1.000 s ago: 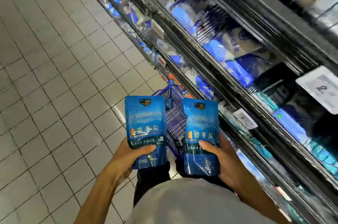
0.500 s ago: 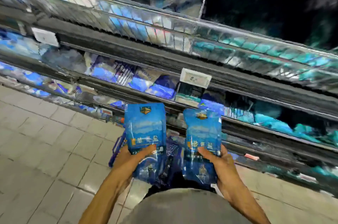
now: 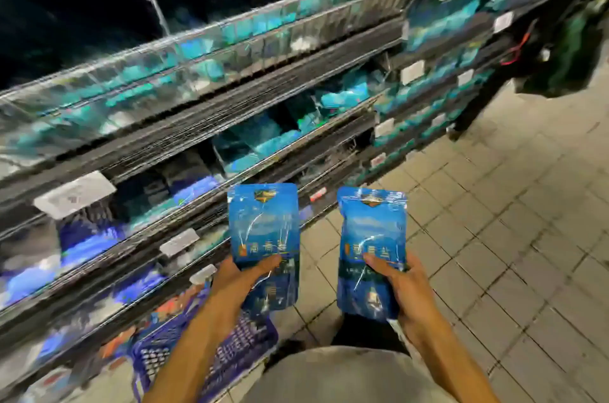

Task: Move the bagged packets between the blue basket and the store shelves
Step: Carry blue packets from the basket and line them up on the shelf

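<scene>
Since a second ago you have swung round to face the store shelves (image 3: 230, 112); the blue basket (image 3: 211, 359) now sits below your left hand (image 3: 235, 284). Both hands, left and right hand (image 3: 400, 287), stay curled on glossy blue packets (image 3: 263, 231), thumbs across their fronts, packets upright above your fingers and ready for shelving.

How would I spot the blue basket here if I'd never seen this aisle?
Start at the store shelves running along the left. Follow them down to the tiled floor at their foot, under the person's left hand. The blue basket sits there: a perforated plastic crate, unlike the glossy packets nearby.
</scene>
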`<control>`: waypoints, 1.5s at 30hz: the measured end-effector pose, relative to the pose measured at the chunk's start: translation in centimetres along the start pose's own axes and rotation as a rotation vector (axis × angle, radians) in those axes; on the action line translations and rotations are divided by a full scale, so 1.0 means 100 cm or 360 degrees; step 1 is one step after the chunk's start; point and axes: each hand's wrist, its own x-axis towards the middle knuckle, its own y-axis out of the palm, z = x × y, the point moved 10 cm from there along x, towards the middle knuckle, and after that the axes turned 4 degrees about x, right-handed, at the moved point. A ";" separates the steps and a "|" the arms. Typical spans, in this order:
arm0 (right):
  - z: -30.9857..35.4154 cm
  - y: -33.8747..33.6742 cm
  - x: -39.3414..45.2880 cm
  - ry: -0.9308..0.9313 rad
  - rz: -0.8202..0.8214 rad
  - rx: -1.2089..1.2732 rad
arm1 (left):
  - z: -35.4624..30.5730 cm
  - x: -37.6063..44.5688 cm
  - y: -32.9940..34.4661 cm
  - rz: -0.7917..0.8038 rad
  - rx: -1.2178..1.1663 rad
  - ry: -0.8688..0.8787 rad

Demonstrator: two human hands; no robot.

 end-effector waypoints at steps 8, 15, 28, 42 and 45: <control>0.060 -0.169 -0.007 -0.0189 -0.0447 0.0307 | -0.035 0.042 0.210 0.0439 0.0267 0.0024; 0.121 -0.319 0.011 -0.0228 -0.0694 0.0279 | -0.057 0.056 0.403 0.0706 0.0317 0.0105; 0.295 -0.401 0.125 -0.0436 -0.0525 0.0314 | -0.195 0.099 0.592 0.0751 0.0226 0.0380; 0.541 -0.372 0.325 -0.0740 -0.0183 0.0288 | -0.426 0.215 0.718 0.0687 0.0093 0.0869; 0.603 -0.358 0.359 -0.0843 -0.0070 0.0254 | -0.478 0.230 0.734 0.0628 0.0065 0.0964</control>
